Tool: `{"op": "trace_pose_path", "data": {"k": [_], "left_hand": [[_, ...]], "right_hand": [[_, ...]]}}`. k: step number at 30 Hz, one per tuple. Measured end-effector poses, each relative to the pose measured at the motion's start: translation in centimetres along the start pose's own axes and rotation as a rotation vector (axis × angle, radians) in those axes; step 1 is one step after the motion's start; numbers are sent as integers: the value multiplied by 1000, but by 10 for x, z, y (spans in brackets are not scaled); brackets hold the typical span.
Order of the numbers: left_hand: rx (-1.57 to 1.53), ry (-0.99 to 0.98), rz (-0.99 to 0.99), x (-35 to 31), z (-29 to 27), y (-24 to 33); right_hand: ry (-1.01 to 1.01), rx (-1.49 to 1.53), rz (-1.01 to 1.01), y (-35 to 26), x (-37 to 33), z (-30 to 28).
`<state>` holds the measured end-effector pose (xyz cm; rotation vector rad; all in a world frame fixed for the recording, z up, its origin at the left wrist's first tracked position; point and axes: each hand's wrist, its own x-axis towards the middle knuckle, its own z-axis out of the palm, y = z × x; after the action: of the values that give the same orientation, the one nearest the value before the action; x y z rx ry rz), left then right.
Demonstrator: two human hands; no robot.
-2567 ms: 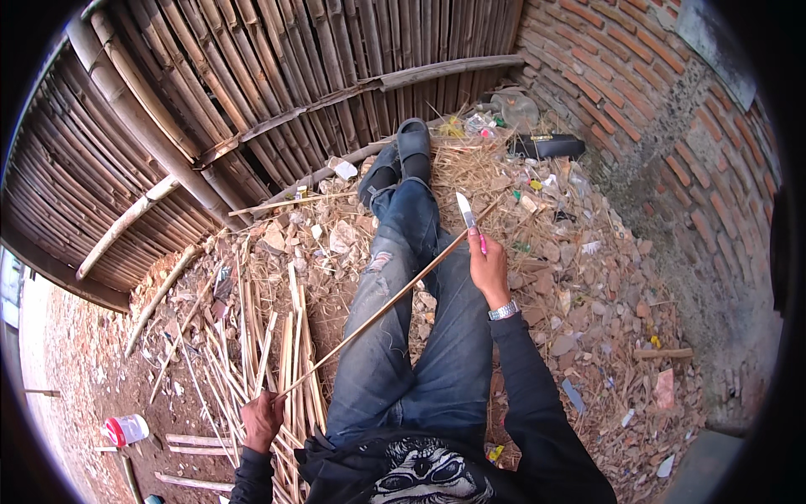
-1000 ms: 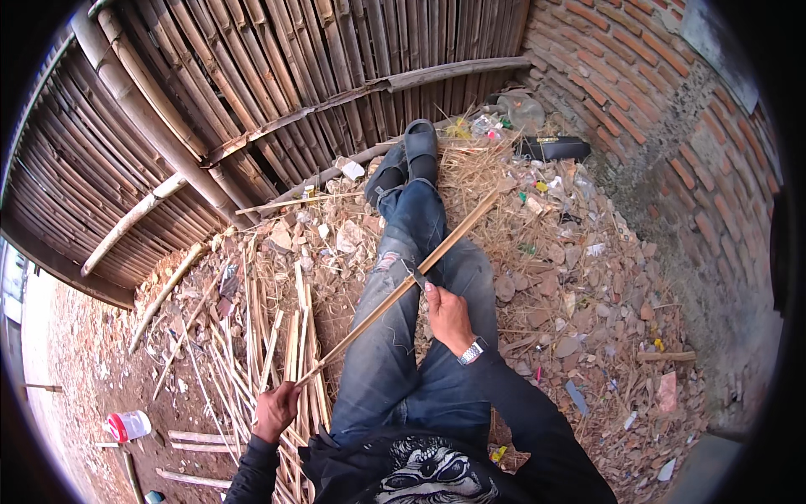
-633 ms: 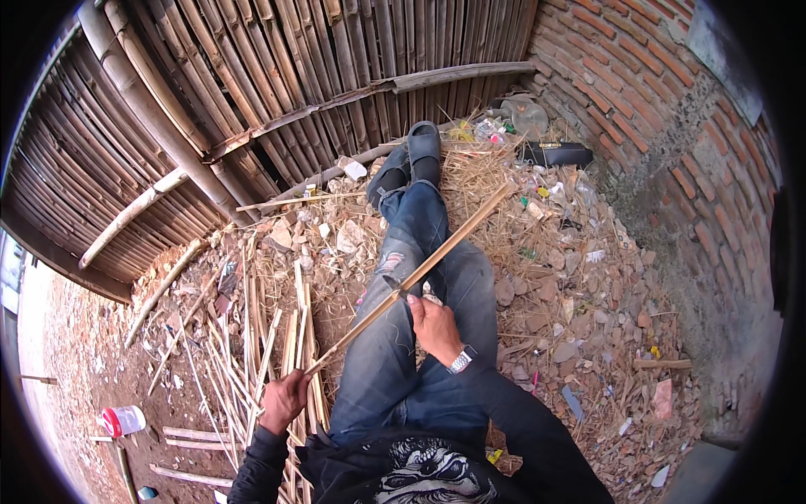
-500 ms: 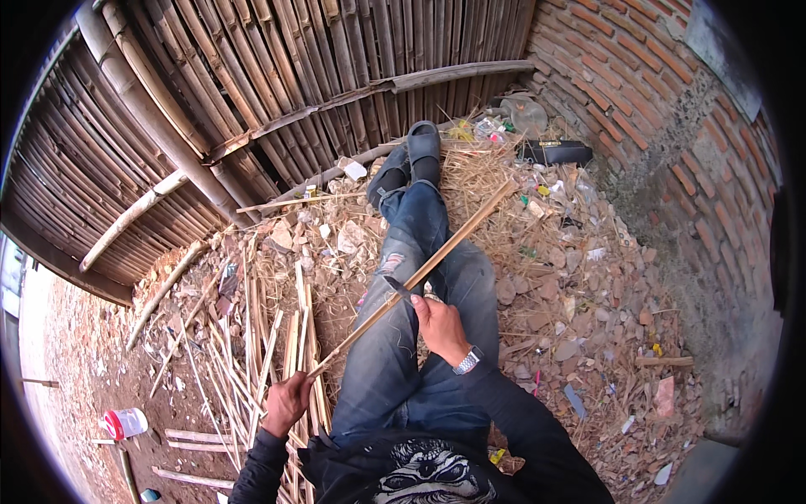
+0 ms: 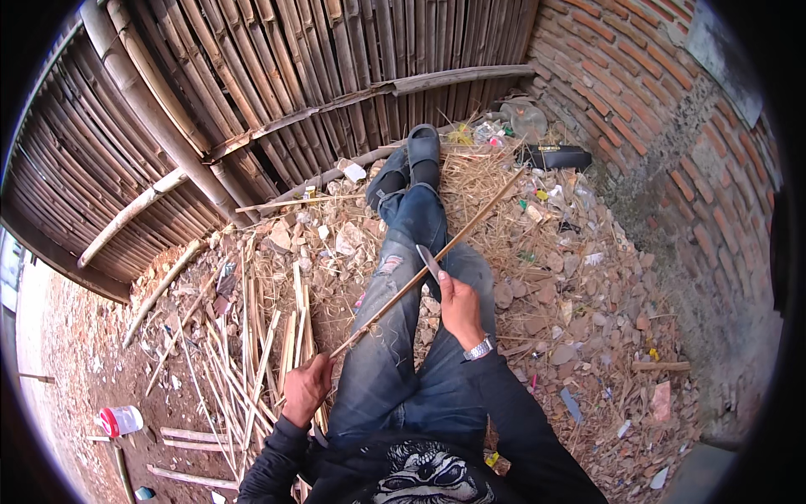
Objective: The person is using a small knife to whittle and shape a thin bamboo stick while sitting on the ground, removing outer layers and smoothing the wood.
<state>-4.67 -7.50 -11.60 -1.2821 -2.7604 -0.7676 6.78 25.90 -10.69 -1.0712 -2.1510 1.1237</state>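
left hand (image 5: 307,388), lower left of centre: fingers closed round the near end of a thin bamboo strip (image 5: 483,215). strip runs diagonally over the legs in worn jeans (image 5: 361,378), from there up to right of upper centre. right hand (image 5: 460,309), just right of centre: closed on a knife (image 5: 426,259), thumb along it, blade crossing the strip; whether it cuts in, cannot tell. loose heap of split strips (image 5: 250,311) at lower left, near left hand. white-and-red tub (image 5: 120,421) farther left. bamboo wall (image 5: 353,50) across top; brick wall (image 5: 621,63) upper right.
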Motion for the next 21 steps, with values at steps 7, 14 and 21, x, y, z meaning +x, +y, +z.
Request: {"op": "trace_pose_path", "data": {"k": [7, 14, 21], "left_hand": [[170, 90, 179, -1, -3, -9], [163, 157, 169, -9, 7, -15], [185, 174, 227, -4, 11, -19]], "right_hand": [[184, -158, -91, 8, 38, -12], [36, -83, -197, -4, 4, 9], [428, -158, 21, 38, 104, -52]]}}
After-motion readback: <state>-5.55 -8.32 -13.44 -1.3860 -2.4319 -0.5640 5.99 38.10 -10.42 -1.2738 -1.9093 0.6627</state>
